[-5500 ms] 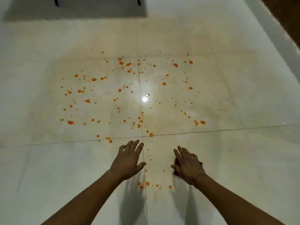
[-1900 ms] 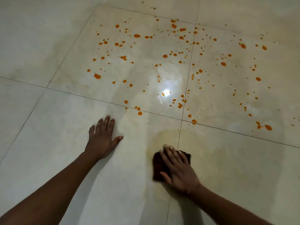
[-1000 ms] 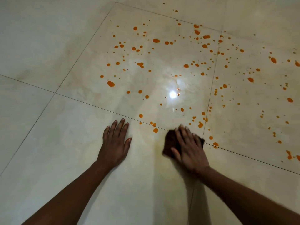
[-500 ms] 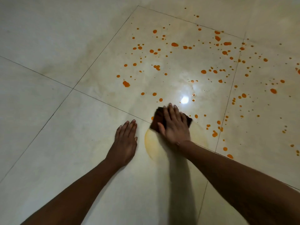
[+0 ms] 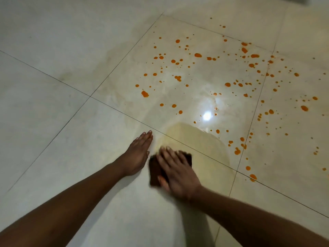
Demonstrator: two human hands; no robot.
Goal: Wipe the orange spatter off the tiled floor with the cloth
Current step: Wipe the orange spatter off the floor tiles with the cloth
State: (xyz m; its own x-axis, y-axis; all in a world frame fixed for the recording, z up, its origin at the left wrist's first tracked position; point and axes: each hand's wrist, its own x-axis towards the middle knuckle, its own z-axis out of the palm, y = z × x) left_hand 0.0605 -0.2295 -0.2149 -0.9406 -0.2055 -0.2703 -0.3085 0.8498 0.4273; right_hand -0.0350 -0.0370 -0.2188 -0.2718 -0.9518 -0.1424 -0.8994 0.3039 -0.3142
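Observation:
A dark brown cloth [image 5: 154,172] lies flat on the pale tiled floor [image 5: 53,122]. My right hand [image 5: 178,172] presses on it with fingers spread, blurred by motion. My left hand [image 5: 138,154] rests flat on the tile just left of the cloth, fingers straight and together. Orange spatter [image 5: 197,55] dots the tiles ahead and to the right, with bigger drops [image 5: 145,93] at its left edge. A yellowish wet smear [image 5: 195,145] runs from the cloth up toward the drops.
Thin grout lines [image 5: 89,96] cross the floor. A bright light reflection [image 5: 206,116] sits among the drops. More orange drops [image 5: 252,177] lie to the right of my right hand.
My right hand has pulled the cloth back toward me across the grout line, leaving a wet yellowish smear where drops were. My left hand has stayed planted on the tile.

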